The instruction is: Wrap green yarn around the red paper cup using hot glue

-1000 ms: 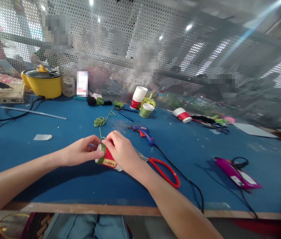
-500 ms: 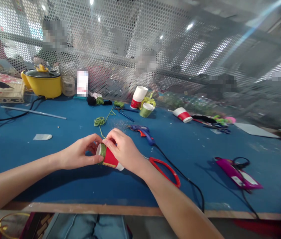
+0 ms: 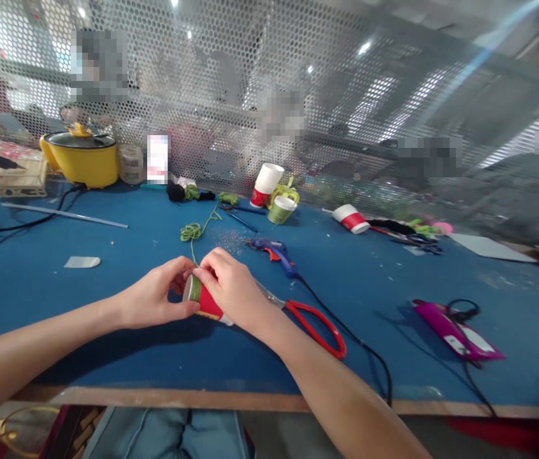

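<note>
A red and white paper cup (image 3: pixel 209 306) lies on its side between my hands, with green yarn wound in a band near its rim. My left hand (image 3: pixel 162 294) is closed around the rim end, thumb along the near side. From above, my right hand (image 3: pixel 229 285) grips the cup, its thumb and index finger pinched at the yarn band. A strand of green yarn (image 3: pixel 193 233) runs from that pinch to a loose tangle on the table. Scissors with red handles (image 3: pixel 317 328) lie partly behind my right wrist. Just beyond the hands rests a blue glue gun (image 3: pixel 274 250).
On the blue table (image 3: pixel 145 363) stand a yellow pot (image 3: pixel 88 162), a glass jar (image 3: pixel 130 166), stacked white cups (image 3: pixel 267 182) and a green-wrapped cup (image 3: pixel 281 209). Another cup (image 3: pixel 350 218) lies tipped over. A purple packet (image 3: pixel 458 331) with a cable is at right. Perforated metal screens the back.
My right hand has shifted slightly left and up along the cup, uncovering more of the scissors' blades. The cup has turned a little in my hands.
</note>
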`<state>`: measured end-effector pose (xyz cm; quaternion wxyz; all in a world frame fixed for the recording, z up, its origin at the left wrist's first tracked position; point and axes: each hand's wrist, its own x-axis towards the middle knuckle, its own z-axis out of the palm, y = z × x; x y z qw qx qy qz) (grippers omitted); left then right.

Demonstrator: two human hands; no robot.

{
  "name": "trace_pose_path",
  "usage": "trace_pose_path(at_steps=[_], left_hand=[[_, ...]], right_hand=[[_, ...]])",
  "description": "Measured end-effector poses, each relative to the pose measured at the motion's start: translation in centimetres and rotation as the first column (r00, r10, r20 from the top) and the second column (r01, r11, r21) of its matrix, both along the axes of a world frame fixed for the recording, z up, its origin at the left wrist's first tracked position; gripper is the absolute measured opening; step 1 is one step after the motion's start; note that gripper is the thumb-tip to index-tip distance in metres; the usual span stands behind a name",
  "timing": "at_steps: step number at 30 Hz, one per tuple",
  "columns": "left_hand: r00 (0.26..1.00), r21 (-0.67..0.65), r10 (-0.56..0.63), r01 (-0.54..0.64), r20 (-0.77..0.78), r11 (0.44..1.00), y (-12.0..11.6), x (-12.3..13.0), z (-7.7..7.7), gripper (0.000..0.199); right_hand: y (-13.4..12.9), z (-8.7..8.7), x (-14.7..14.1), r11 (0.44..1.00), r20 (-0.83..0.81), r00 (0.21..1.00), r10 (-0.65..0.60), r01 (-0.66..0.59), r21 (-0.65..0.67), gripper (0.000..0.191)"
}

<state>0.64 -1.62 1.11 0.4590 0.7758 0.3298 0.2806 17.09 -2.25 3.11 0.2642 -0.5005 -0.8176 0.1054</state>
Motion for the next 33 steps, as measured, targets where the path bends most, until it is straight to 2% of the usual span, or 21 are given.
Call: trace_pose_path(at_steps=[6,11,17,20,23,25,27,29,30,31,33], left_hand=[[0.999,-0.069,-0.015,0.018,0.044,0.997,0.0,0.0,-0.1,0.026],[0.995,-0.113,-0.039,0.049,0.096,0.992,0.1,-0.1,-0.4,0.03],[0.99,-0.071,-0.075,0.084,0.116,0.994,0.3,0.0,-0.7,0.035],[0.987,-0.054,-0.121,0.127,0.107,0.99,0.1,-0.2,-0.7,0.039],[0.983,-0.056,-0.159,0.165,0.091,0.985,-0.1,-0.4,-0.9,0.036],[0.982,-0.045,-0.163,0.167,0.09,0.985,0.0,-0.5,-1.1,0.033],[0.98,-0.059,-0.163,0.17,0.111,0.984,0.2,-0.5,-1.3,0.045],[0.977,-0.072,-0.128,0.142,0.168,0.987,0.4,-0.5,-1.4,0.065],[0.975,-0.075,-0.118,0.134,0.189,0.988,0.5,-0.5,-1.4,0.072],[0.974,-0.068,-0.102,0.117,0.201,0.991,0.6,-0.5,-1.3,0.075],[0.975,-0.045,-0.085,0.096,0.204,0.994,0.6,-0.5,-1.2,0.079]], right_hand=[[0.0,0.0,0.0,1.0,-0.025,1.0,-0.009,0.009,0.008,0.015],[0.2,0.8,0.4,0.998,-0.186,0.981,0.056,-0.061,-0.018,0.013],[1.3,3.1,-0.3,0.961,-0.386,0.919,0.078,-0.172,-0.215,0.012],[2.4,3.8,-1.8,0.951,-0.366,0.924,0.11,-0.205,-0.233,0.012],[3.7,3.7,-3.5,0.949,-0.275,0.947,0.164,-0.228,-0.218,0.012],[4.6,3.3,-4.1,0.914,-0.241,0.947,0.214,-0.281,-0.293,0.013],[5.5,2.9,-3.7,0.884,-0.259,0.943,0.21,-0.296,-0.362,0.014],[6.3,2.7,-2.2,0.902,-0.282,0.954,0.106,-0.212,-0.375,0.017],[6.6,2.6,-1.0,0.924,-0.266,0.964,0.019,-0.119,-0.363,0.019],[7.0,2.7,0.5,0.936,-0.219,0.973,-0.076,-0.007,-0.353,0.021],[7.4,2.8,3.9,0.932,-0.021,0.949,-0.315,0.305,-0.197,0.022]])
